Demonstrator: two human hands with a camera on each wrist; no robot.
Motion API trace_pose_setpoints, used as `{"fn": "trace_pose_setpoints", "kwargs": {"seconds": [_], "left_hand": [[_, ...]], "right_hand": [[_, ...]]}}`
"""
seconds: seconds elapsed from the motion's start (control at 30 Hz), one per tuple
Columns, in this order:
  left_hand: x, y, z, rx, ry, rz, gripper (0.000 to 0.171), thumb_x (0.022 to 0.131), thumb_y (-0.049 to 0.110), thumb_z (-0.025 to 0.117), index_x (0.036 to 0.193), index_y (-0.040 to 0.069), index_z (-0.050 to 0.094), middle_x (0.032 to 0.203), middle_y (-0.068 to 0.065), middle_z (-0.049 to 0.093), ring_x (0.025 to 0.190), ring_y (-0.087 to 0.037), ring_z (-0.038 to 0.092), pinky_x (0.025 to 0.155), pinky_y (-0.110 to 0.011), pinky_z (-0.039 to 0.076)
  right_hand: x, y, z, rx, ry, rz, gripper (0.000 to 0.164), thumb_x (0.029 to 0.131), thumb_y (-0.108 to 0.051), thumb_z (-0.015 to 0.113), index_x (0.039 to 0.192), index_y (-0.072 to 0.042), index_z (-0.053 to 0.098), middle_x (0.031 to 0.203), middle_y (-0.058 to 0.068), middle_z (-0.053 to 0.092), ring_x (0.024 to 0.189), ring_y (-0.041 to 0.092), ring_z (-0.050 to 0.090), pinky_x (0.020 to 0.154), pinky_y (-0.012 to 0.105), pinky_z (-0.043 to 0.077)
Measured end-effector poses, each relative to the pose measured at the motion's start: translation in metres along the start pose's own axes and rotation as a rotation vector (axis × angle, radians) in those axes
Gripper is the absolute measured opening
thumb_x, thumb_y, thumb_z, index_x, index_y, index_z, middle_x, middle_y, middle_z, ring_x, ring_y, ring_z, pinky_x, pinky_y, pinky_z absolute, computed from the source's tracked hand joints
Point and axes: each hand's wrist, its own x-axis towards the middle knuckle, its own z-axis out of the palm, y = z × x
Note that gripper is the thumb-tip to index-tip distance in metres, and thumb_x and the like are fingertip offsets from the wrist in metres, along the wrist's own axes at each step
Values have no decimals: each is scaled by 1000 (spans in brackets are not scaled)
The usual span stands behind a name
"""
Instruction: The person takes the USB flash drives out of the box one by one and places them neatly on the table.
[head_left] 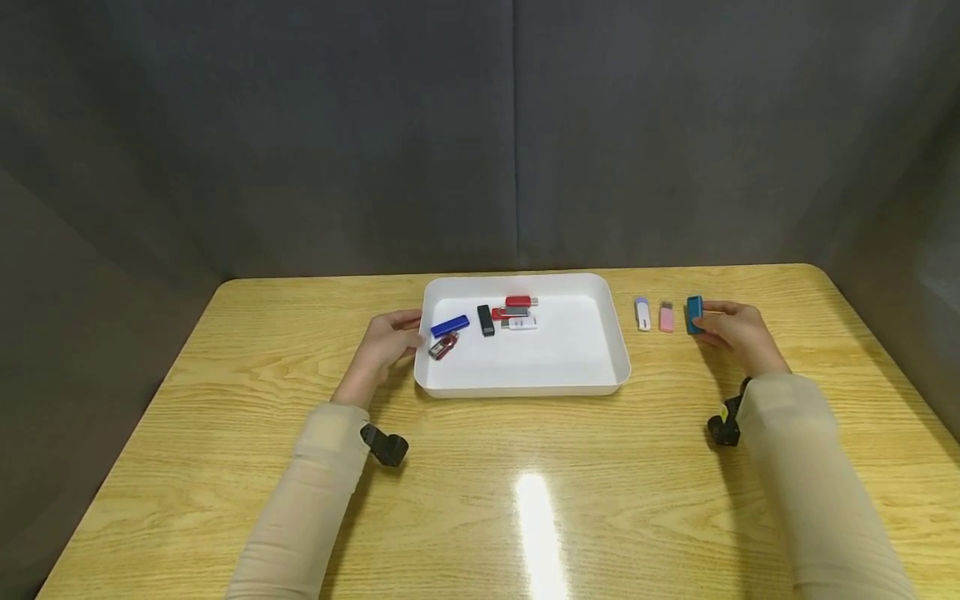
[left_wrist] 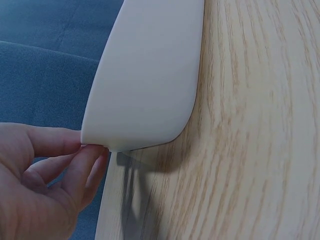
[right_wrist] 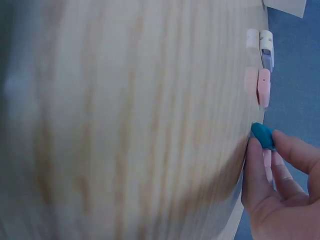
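A white tray point(head_left: 525, 367) lies on the table with several USB sticks in it. My left hand point(head_left: 386, 342) pinches the tray's left edge; in the left wrist view, the fingers of that hand point(left_wrist: 55, 175) meet the rim at a corner. Over at the right, my right hand point(head_left: 738, 329) pinches a teal USB stick point(head_left: 694, 315) between thumb and fingers, and the right wrist view shows the same teal stick point(right_wrist: 263, 135) low over the tabletop. Left of it lie a pink USB stick point(head_left: 667, 317) and a white and lilac one point(head_left: 642, 314), side by side.
Inside the tray are a blue stick point(head_left: 450, 326), a dark red and silver one point(head_left: 444, 346), a black one point(head_left: 486, 321), a white one point(head_left: 522, 323) and red ones point(head_left: 517, 301). A grey curtain point(head_left: 375, 150) stands behind the wooden table point(head_left: 450, 483).
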Motion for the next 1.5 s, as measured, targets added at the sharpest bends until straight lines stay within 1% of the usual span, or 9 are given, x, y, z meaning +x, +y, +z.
{"fn": "trace_pose_setpoints", "kwargs": {"seconds": [0.23,0.7,0.8,0.87,1.03,1.13,1.23,1.3,1.5], "left_hand": [[0,1,0,1,-6,12,55,87,-8,50,141,0,43,141,-18,50,121,-26,52,99,-36,49],[0,1,0,-19,-8,7,55,87,-9,49,141,0,44,141,-18,50,120,-27,52,100,-37,48],[0,2,0,-14,-8,11,55,87,-9,49,141,-1,44,141,-19,50,120,-27,53,101,-38,48],[0,2,0,-9,-6,11,55,87,-9,50,141,-1,44,141,-19,50,120,-27,53,101,-38,48],[-1,2,1,5,-1,9,55,87,-8,50,141,-1,43,141,-19,49,119,-26,52,99,-36,49],[-2,1,1,7,-1,9,55,87,-8,50,141,-1,43,141,-19,49,119,-25,52,98,-35,48],[-2,1,1,9,-2,7,55,86,-8,50,141,0,44,141,-18,50,119,-26,52,99,-36,48],[-2,1,1,14,-2,4,55,86,-8,50,141,0,44,141,-18,50,120,-26,52,99,-36,48],[0,2,1,43,4,24,56,85,-8,49,140,-1,44,140,-19,51,118,-25,51,97,-35,49]], "right_hand": [[1,-2,4,1,29,-22,60,99,-14,43,147,11,18,143,32,29,73,-13,53,78,10,52],[1,-2,7,-51,130,-11,54,96,-11,50,140,16,32,134,32,40,65,-14,52,69,9,52],[2,-2,7,-72,150,-4,53,95,-10,51,139,15,35,122,24,50,63,-14,53,67,10,52],[2,-1,6,-76,168,-1,53,95,-10,52,139,14,37,105,11,57,62,-13,54,66,10,53],[1,-2,5,-39,228,-17,51,95,-12,52,139,11,40,76,-20,51,62,-8,55,63,12,52],[0,-7,8,11,262,-48,48,94,-12,51,137,8,43,77,-20,51,65,-7,55,66,12,52],[-1,-16,13,41,302,-59,35,94,-15,52,126,-3,51,81,-17,50,68,-7,55,68,9,51],[-1,-24,18,54,319,-69,32,94,-16,52,124,-5,52,82,-17,50,67,-7,54,68,8,51],[-2,-52,43,68,295,-144,45,95,-14,51,136,5,44,85,-15,49,71,-10,50,70,7,50]]}}
